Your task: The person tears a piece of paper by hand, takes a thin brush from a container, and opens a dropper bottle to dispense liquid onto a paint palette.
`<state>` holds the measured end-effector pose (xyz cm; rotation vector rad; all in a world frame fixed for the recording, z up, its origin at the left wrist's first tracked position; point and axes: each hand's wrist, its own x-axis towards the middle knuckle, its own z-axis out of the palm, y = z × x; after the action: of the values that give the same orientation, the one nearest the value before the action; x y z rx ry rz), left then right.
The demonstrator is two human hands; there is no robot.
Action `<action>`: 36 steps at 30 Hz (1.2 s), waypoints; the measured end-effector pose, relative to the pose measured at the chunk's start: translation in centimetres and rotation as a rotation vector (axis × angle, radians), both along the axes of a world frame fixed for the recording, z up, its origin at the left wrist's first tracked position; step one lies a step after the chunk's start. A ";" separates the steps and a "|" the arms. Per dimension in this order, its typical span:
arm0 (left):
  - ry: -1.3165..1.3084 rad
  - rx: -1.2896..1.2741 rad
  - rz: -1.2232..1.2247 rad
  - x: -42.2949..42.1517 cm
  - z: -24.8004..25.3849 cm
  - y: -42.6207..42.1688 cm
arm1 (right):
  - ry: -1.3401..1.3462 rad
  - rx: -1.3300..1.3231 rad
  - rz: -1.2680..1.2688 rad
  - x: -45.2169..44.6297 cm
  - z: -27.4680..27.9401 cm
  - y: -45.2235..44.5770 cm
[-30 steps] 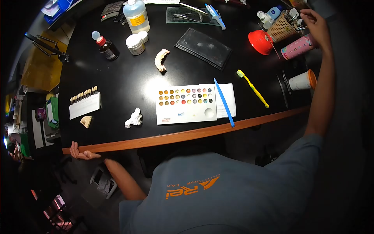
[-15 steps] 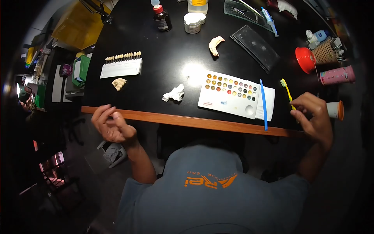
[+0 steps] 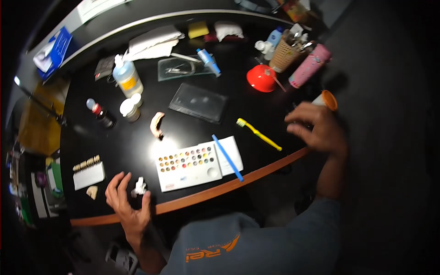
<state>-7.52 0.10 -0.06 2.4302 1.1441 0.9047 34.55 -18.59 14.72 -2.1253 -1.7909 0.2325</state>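
My left hand (image 3: 126,201) is open at the front edge, its fingers spread and thumb just below a crumpled white tissue (image 3: 140,187). On the right, my right hand (image 3: 316,126) holds nothing, fingers and thumb apart. It hides part of a white cup with an orange rim (image 3: 327,99); I cannot tell whether they touch. A yellow toothbrush (image 3: 260,134) lies on the black table left of that hand. Between my hands lie a white palette of coloured wells (image 3: 188,172), a folded white paper (image 3: 233,151) and a blue stick-like handle (image 3: 228,157) across it.
A shade guide (image 3: 89,175) and small tooth model (image 3: 92,192) lie at left. Behind are a curved denture piece (image 3: 156,124), dark flat case (image 3: 198,102), white jars (image 3: 130,110), pump bottle (image 3: 127,78), red bowl (image 3: 261,78) and pink bottle (image 3: 310,66).
My right hand has let go of the yellow toothbrush, which now rests on the table, and moved to the cup. My left hand has come over the edge towards the tissue. The view has turned right.
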 end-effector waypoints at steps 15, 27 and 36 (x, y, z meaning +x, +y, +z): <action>-0.053 0.115 0.199 1.5 -1.8 -1.1 | 0.113 -0.020 0.229 -1.8 -2.0 4.3; 0.025 -0.005 0.212 1.3 -2.4 -0.7 | 0.364 -0.011 0.218 -7.0 -7.9 4.0; -0.306 -0.113 0.037 1.0 -1.9 -0.8 | 0.538 0.102 0.491 -12.4 -9.0 4.5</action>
<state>-6.55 -0.66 -1.91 2.0978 1.0972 1.1432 22.16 -14.11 5.68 -1.3433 -1.8878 0.7382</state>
